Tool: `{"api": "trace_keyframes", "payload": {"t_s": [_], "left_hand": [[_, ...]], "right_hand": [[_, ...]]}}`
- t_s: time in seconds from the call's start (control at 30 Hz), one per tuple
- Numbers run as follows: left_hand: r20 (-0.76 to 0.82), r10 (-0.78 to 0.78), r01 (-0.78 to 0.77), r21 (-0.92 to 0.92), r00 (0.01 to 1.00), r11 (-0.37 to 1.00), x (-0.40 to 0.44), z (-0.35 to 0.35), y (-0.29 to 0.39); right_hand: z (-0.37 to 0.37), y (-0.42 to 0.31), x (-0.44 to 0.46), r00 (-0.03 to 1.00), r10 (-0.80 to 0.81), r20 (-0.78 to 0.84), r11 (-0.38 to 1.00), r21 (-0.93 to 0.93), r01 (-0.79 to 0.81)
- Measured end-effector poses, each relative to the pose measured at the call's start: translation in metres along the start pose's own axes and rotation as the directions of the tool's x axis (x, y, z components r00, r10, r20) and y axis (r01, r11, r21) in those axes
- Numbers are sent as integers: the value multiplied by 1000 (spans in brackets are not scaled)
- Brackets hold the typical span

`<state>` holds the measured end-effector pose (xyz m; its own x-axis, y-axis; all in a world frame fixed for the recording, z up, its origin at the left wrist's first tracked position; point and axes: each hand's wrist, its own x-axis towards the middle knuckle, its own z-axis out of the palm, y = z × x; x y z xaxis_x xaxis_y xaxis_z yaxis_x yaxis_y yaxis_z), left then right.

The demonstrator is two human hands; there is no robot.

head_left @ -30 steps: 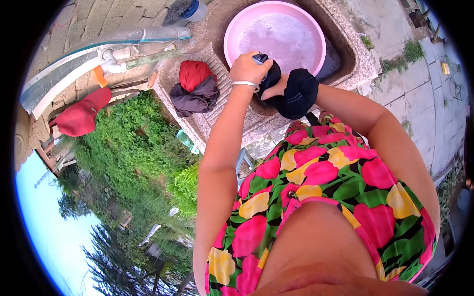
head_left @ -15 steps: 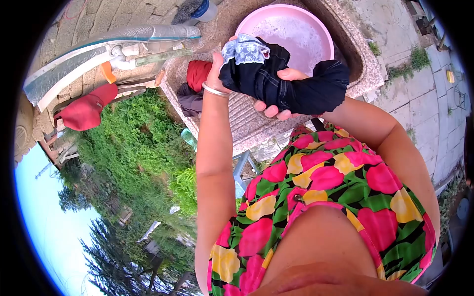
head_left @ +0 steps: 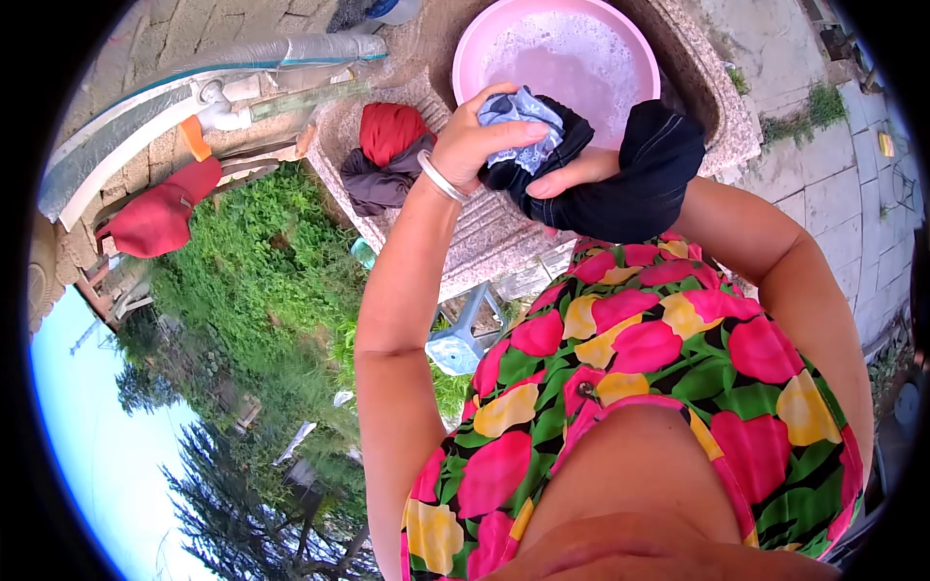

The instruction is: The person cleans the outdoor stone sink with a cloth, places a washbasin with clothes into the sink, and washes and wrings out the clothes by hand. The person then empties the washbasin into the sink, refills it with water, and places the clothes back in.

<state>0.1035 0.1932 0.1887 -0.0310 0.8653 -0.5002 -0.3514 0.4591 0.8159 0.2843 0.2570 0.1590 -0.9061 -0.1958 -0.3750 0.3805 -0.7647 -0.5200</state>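
Both hands hold a bunched black garment [head_left: 639, 179] above the near rim of the stone sink. My left hand [head_left: 475, 140], with a silver bangle at the wrist, is closed on its left end, where a patterned blue-and-white part [head_left: 523, 121] shows. Closed round the middle of the cloth is my right hand [head_left: 576, 174], its thumb on top. The garment's right end drapes over my right wrist. Just beyond the hands, a pink basin [head_left: 651, 58] holds sudsy water.
The stone sink [head_left: 722, 145] has a ribbed washboard side, where a red cloth [head_left: 392, 134] and a dark cloth [head_left: 373, 184] lie. A tap [head_left: 221, 108] with an orange handle, a red cap [head_left: 160, 213] and a wrapped pipe are at left. A stool [head_left: 460, 344] stands below.
The black garment has come up from the basin's near edge toward me. It was stretched between my hands, and now my left hand has folded over the patterned part.
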Motion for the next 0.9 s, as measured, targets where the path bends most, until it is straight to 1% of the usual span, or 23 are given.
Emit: {"api": "trace_keyframes", "payload": {"t_s": [0.03,0.07,0.1,0.13,0.17,0.2,0.23,0.3,0.33,0.43,0.47,0.57,0.6,0.7,0.73,0.83,0.87,0.9], "left_hand": [[-16,0,0,34,1000,999,1,1,-3],[-60,9,-9,10,998,1000,0,7,-3],[-69,-17,17,11,997,1000,1,8,-6],[-79,-40,41,12,996,999,5,7,-9],[-89,-62,63,12,994,998,10,7,-12],[-131,-9,20,81,991,997,13,8,-21],[-142,11,13,168,990,986,16,9,-26],[-154,56,0,340,987,940,27,10,-36],[-153,147,-53,496,977,867,37,7,-48],[-190,166,21,716,968,698,54,10,-64],[-215,213,17,742,953,671,61,6,-77],[-333,164,163,763,929,626,73,5,-95],[-380,122,212,722,917,659,74,5,-102],[-461,220,271,777,860,569,80,-2,-129],[-488,200,300,759,850,577,81,-6,-132],[-570,223,315,691,791,651,71,-22,-133],[-595,320,250,680,737,689,59,-27,-128],[-565,476,110,714,673,692,47,-41,-126]], "right_hand": [[0,1,1,1000,-18,-1,1000,16,18],[1,1,1,999,-37,-2,999,32,37],[4,0,1,999,-54,-3,997,48,54],[6,-6,-4,1000,31,-7,998,55,-30],[4,-1,0,999,-27,-47,998,47,29],[1,9,7,993,-83,-87,995,39,87],[-4,18,13,982,-139,-128,989,28,144],[-22,27,22,979,-120,-166,984,-153,94],[-30,31,26,976,-116,-187,968,-242,68],[-34,37,32,924,-81,-374,952,-305,-40],[-53,58,46,920,-149,-361,963,-265,52],[-65,68,51,857,-269,-440,883,-468,37],[-85,85,65,847,-352,-398,798,-601,49],[-111,105,103,817,-467,-337,621,-783,33],[-118,110,115,806,-506,-308,553,-833,29],[-124,120,131,780,-592,-203,330,-944,4],[-98,103,123,765,-516,-386,443,-884,-148],[-70,84,115,719,-419,-554,538,-790,-295]]}}
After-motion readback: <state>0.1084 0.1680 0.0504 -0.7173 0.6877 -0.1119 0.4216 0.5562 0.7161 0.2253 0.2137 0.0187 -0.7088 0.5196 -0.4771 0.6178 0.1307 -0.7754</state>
